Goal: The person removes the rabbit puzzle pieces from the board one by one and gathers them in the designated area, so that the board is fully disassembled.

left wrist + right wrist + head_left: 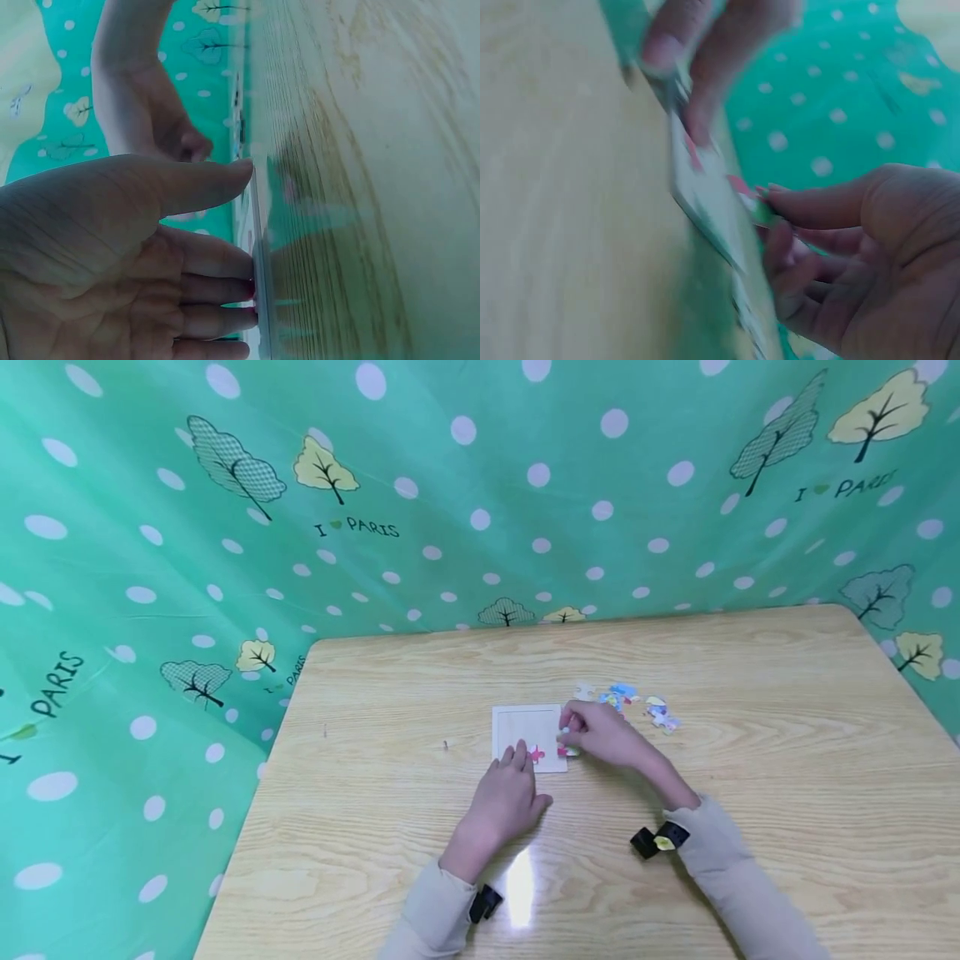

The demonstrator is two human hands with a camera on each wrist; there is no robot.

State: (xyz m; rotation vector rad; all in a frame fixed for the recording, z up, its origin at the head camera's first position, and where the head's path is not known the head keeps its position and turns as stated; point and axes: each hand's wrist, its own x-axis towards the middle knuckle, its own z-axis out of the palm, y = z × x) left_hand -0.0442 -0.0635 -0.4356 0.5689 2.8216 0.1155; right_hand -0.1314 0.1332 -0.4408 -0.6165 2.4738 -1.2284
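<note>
A square white puzzle tray [517, 720] with a raised border lies flat on the table. Inside it, near the lower edge, sits a red and white jigsaw piece [536, 755]. My left hand [504, 795] rests with extended fingers on the tray's lower left part, fingertips beside that piece. Over the tray's right edge, my right hand [609, 735] pinches another jigsaw piece [751, 201], coloured red, white and green, between thumb and fingers. In the left wrist view, the left hand's [112, 255] fingertips touch the tray's surface; the piece in the right hand is mostly hidden there.
Loose jigsaw pieces [619, 693] lie in a small heap behind the right hand, with several more pieces [662, 713] to their right. A tiny dark bit [446, 745] lies left of the tray. A green patterned curtain [450, 485] hangs along the table's [375, 710] far edge.
</note>
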